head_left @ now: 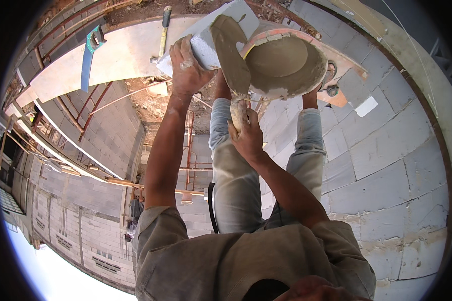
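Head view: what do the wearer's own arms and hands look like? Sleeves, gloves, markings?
Short, loose grey-brown sleeves end in the upper-arm area; both forearms are bare. No gloves, watch or cables show. The left hand has whitish smears on its back and dusty fingers. The right hand is bare too.

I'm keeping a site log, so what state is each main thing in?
Bucket: uncovered, partly filled with mortar
Trowel: coated with mortar
Block: smeared with mortar
Left hand: gripping the block's near end
Right hand: closed around the trowel's handle
Handsaw: lying on the board
Hammer: lying on the board
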`<action>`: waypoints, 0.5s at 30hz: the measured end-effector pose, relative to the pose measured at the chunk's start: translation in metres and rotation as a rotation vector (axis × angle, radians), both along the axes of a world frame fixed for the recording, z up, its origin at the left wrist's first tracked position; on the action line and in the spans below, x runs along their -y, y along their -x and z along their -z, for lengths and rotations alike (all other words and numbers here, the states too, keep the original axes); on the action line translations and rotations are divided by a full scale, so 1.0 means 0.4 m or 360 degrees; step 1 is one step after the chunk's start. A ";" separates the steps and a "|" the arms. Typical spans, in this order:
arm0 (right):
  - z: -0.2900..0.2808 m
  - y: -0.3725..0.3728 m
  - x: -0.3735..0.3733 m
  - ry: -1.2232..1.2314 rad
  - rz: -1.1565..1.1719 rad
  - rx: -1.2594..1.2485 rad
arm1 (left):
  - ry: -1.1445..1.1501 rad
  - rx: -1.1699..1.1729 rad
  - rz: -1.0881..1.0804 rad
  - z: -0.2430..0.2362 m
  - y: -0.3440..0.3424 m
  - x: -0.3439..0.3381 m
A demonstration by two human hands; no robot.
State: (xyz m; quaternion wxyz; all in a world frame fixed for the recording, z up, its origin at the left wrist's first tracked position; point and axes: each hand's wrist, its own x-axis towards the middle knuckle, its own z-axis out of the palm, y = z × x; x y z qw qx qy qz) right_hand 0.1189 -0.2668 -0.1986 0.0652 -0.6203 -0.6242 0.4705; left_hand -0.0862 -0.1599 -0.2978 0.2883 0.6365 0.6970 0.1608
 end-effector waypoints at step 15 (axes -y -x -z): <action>-0.018 -0.138 -0.106 -0.0101 -0.0096 0.0015 | 0.0144 0.0328 -0.0305 -0.015 0.128 0.036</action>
